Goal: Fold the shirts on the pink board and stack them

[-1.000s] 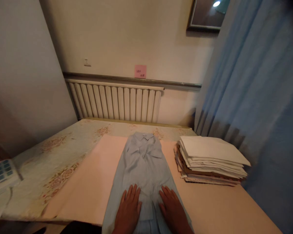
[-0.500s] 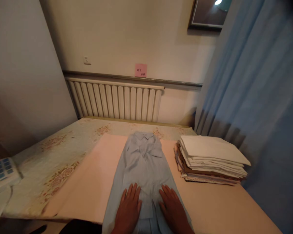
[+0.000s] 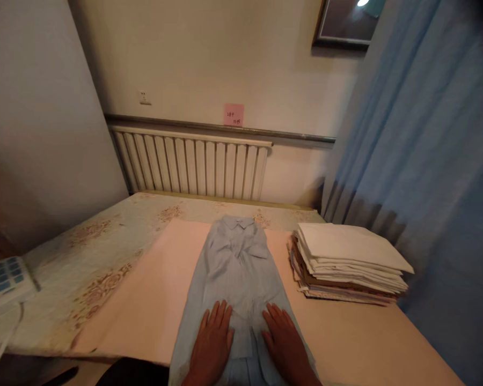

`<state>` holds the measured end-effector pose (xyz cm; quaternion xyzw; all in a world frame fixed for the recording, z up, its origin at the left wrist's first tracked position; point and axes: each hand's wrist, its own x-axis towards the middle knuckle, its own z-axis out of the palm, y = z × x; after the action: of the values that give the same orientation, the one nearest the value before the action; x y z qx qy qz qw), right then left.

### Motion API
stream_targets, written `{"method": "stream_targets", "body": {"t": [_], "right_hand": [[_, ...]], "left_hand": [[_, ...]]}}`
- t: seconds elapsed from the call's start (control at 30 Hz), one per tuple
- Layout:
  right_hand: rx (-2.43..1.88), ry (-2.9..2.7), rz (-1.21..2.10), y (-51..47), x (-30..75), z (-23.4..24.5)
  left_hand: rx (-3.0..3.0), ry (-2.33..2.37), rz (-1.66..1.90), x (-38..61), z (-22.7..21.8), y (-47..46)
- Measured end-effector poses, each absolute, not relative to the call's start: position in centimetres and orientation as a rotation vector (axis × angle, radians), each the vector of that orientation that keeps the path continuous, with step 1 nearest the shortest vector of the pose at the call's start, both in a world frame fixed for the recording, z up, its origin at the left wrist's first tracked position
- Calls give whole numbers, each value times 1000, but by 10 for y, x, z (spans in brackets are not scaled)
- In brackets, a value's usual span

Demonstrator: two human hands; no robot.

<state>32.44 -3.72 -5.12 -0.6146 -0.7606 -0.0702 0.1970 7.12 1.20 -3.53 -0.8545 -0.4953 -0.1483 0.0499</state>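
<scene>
A light blue collared shirt (image 3: 241, 268) lies lengthwise in front of me, its collar at the far end and its sides folded inward. Some creases show around its upper middle. My left hand (image 3: 213, 340) rests flat on the lower left part of the shirt, fingers stretched forward. On the lower right part lies my right hand (image 3: 285, 340), also flat with its fingers extended. Neither hand grips the cloth. The shirt's near end runs out of the picture below my hands.
Beneath the shirt is a pink sheet (image 3: 145, 300) on a floral tablecloth (image 3: 116, 230). A stack of folded cloths (image 3: 350, 262) stands at the right by a blue curtain (image 3: 418, 161). A white device with blue keys (image 3: 8, 281) and a cable sits left. A radiator (image 3: 193, 163) is behind.
Both hands stay flat at nearly the same place on the shirt. The view has shifted very slightly; nothing else visibly moves.
</scene>
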Motion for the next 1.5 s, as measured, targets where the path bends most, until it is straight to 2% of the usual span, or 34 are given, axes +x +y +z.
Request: {"method": "stream_targets", "body": {"t": [0.8, 1.5], "right_hand": [[-1735, -2136, -227, -38, 323, -49], [-1672, -2108, -289, -36, 325, -58]], "left_hand": [[-2558, -1441, -503, 71, -40, 14], [-2597, -1481, -400, 71, -31, 12]]}}
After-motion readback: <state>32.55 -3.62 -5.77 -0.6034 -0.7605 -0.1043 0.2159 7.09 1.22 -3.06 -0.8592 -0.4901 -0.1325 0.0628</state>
